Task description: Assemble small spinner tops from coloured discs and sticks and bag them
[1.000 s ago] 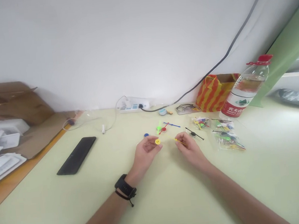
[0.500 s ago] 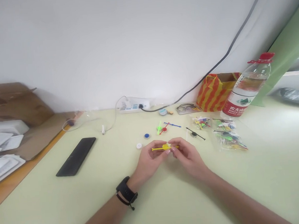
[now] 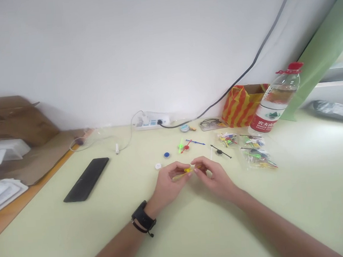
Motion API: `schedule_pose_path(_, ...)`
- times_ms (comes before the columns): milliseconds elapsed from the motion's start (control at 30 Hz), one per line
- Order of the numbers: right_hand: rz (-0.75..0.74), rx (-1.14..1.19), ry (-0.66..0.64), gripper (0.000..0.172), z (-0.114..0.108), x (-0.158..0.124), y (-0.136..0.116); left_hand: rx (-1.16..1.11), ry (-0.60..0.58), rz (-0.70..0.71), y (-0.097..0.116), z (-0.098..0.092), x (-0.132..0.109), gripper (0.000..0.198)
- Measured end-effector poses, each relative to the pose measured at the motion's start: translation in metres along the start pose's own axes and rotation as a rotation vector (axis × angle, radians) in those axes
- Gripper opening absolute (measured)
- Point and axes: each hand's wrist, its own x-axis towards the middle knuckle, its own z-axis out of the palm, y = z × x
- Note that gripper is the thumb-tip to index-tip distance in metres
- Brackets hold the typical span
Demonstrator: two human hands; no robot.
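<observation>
Between the fingertips of both hands is a small yellow plastic piece (image 3: 187, 170), partly hidden by the fingers. My left hand (image 3: 171, 181), with a black watch (image 3: 143, 217) at the wrist, pinches it from the left. My right hand (image 3: 211, 176) closes its fingertips on its right end. Just beyond the hands lie a white disc (image 3: 158, 166), a blue disc (image 3: 167, 155), a red piece (image 3: 186, 147), a green piece (image 3: 180, 146), a blue arrow (image 3: 195, 142) and a black arrow with a round base (image 3: 219, 152).
Bags of small coloured parts (image 3: 258, 159) lie at the right, near a water bottle (image 3: 270, 108) and a striped bag (image 3: 240, 106). A black slab (image 3: 86, 180) lies on the left. A power strip (image 3: 152, 121) stands by the wall, with a cardboard box (image 3: 17, 118) at far left.
The yellow piece has turned between the fingers, so less of its long arm shows. Both hands remain close together, and the whole view has shifted slightly.
</observation>
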Motion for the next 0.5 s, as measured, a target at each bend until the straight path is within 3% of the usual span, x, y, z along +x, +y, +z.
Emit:
schedule_pose_path(167,0.009,0.038,0.019,0.020,0.0001,-0.0005,-0.0020,0.050,-0.022,0.038,-0.0027,-0.0008,-0.0024,0.014)
schedule_pose_path(500,0.035,0.094,0.002,0.021,0.0019,-0.0020,-0.0054,0.024,-0.093,-0.030,0.0054,-0.0042,-0.0013,0.020)
